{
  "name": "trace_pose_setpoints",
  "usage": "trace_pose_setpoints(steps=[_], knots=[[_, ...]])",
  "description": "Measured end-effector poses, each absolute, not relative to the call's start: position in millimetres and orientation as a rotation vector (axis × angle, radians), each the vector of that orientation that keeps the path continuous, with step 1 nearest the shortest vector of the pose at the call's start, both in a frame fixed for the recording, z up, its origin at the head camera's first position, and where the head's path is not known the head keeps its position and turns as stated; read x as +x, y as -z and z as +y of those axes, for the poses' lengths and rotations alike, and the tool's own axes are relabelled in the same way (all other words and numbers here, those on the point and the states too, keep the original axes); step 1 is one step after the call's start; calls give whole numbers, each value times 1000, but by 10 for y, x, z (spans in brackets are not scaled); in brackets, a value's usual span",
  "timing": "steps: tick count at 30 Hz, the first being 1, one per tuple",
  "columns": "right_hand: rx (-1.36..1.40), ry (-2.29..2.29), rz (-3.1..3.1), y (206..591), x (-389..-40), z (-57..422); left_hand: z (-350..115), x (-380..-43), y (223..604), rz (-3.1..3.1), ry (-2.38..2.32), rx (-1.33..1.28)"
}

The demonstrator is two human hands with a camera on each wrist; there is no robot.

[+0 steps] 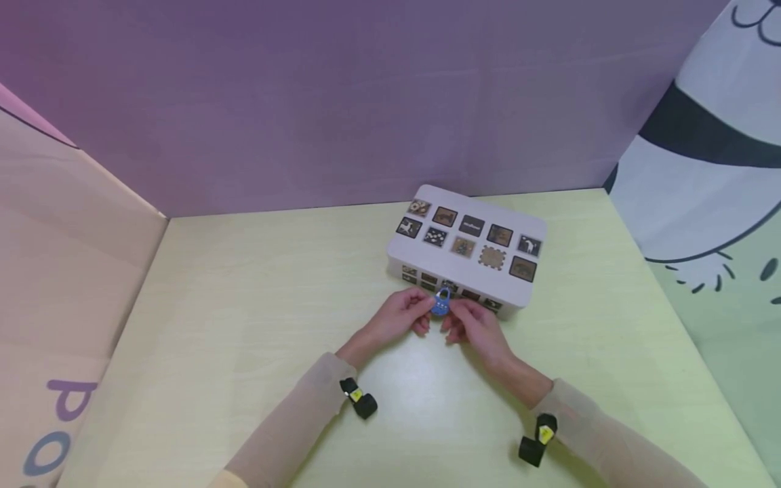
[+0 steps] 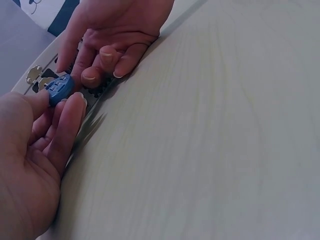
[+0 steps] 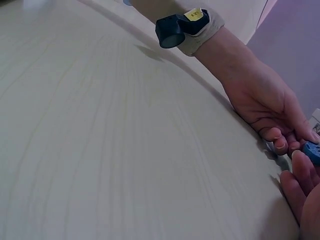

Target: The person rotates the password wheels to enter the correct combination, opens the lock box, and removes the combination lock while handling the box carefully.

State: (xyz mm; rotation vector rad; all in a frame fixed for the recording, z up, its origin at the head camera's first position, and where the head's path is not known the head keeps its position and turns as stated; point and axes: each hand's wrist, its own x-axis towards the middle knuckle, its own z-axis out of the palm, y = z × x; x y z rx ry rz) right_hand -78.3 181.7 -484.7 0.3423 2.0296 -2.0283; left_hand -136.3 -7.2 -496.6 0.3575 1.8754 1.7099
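A small blue combination padlock (image 1: 441, 306) with number dials is held between both hands, close in front of a white box (image 1: 470, 274) printed with little square pictures. My left hand (image 1: 398, 317) pinches the lock's body from the left. From the other side my right hand (image 1: 482, 335) grips its right edge with thumb and fingertips. Its shackle loop points toward the box in the head view. In the left wrist view, the padlock (image 2: 61, 90) shows its dials beside a metal latch (image 2: 35, 74) on the box's front. Fingers partly cover the lock in the right wrist view.
The box stands at an angle on a pale wood-grain table (image 1: 244, 291), near its back edge. Behind rises a purple wall (image 1: 342, 102), with printed panels at the left and right. A black camera (image 1: 360, 398) is strapped on each wrist.
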Motion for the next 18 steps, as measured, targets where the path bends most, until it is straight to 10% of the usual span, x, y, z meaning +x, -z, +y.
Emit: trace_pose_setpoints(steps=[18], knots=[[336, 2016, 2058, 4852, -792, 1812, -30, -1361, 5001, 1899, -1791, 283]])
